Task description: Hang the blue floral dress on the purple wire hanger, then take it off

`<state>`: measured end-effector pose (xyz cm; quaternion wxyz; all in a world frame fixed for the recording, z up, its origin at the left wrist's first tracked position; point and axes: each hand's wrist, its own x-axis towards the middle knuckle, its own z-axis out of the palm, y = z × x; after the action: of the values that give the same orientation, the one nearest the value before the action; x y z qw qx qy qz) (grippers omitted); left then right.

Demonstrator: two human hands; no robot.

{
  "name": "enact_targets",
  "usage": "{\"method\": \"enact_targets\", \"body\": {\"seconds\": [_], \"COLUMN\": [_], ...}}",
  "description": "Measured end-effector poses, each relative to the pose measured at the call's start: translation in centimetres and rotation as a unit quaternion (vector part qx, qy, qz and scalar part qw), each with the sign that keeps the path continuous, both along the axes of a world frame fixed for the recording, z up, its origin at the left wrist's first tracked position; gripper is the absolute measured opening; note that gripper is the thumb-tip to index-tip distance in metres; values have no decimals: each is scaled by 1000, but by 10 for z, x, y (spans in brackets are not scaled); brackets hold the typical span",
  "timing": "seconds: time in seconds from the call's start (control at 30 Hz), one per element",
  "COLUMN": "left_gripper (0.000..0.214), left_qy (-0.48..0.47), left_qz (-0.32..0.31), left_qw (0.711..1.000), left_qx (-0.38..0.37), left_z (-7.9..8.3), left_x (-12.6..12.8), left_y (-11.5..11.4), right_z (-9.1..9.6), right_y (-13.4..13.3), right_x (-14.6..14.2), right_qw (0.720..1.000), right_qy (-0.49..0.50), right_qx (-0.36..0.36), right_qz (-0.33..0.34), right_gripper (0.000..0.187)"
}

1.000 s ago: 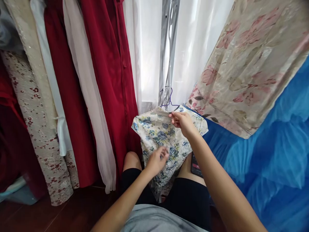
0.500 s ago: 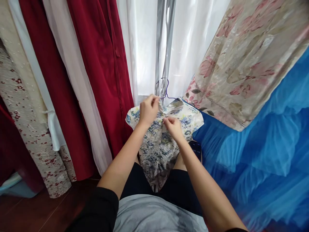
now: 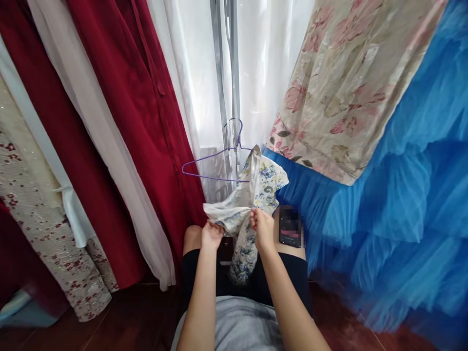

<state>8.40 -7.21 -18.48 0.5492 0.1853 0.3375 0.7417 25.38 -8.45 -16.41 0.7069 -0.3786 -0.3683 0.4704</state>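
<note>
Floral blouse (image 3: 268, 180) in 2 hands (image 3: 212, 235), hanger (image 3: 239, 143) free at 1 end

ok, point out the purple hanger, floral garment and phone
Purple hanger (image 3: 219, 179): head view, on its lower bar.
Floral garment (image 3: 236, 217): head view, on the bunched cloth at its middle.
Phone (image 3: 290, 226): head view, middle of the screen.

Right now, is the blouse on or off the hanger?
Partly on: the blouse covers the right side of the hanger, while the left side is bare.
</note>
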Motion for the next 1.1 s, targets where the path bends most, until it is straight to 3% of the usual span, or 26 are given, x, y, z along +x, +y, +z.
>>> {"method": "enact_targets", "body": {"seconds": [0.07,0.13,0.27,0.37,0.47,0.53,0.67,0.8,0.93,1.1], "left_gripper": [34,26,23,30,33,34,29,44,64,81], "left_qy": [-16,-26,1,85,198,267,374,404,427,520], "left_qz": [-15,-22,-38,-75,-122,-134,-122,-66,-183,-278], "left_qw": [999,999,995,977,947,922,874,863,841,769], "left_qx": [-35,-37,97,180,223,248,286,295,277,246], "left_z": [-12,-6,29,52,64,67,68,63,54,35], "left_x": [17,26,42,64,86,95,100,98,102,97], "left_y": [-3,-1,-7,-25,-43,-51,-56,-43,-20,-7], "right_z": [-11,-17,-17,-10,-1,4,11,24,42,49], "right_y": [3,5,-1,-11,-19,-22,-28,-41,-55,-66], "right_x": [18,34,40,26,17,19,35,52,62,75], "right_qw": [996,993,999,995,975,966,968,978,975,962], "right_qy": [32,47,2,-95,-192,-225,-238,-195,-137,-126], "right_qx": [-21,-25,-35,16,113,129,75,54,78,96], "right_qz": [-77,-108,-29,-2,-10,-8,35,49,157,221], "right_gripper": [30,32,31,33,32,35,41,47,47,46]}}
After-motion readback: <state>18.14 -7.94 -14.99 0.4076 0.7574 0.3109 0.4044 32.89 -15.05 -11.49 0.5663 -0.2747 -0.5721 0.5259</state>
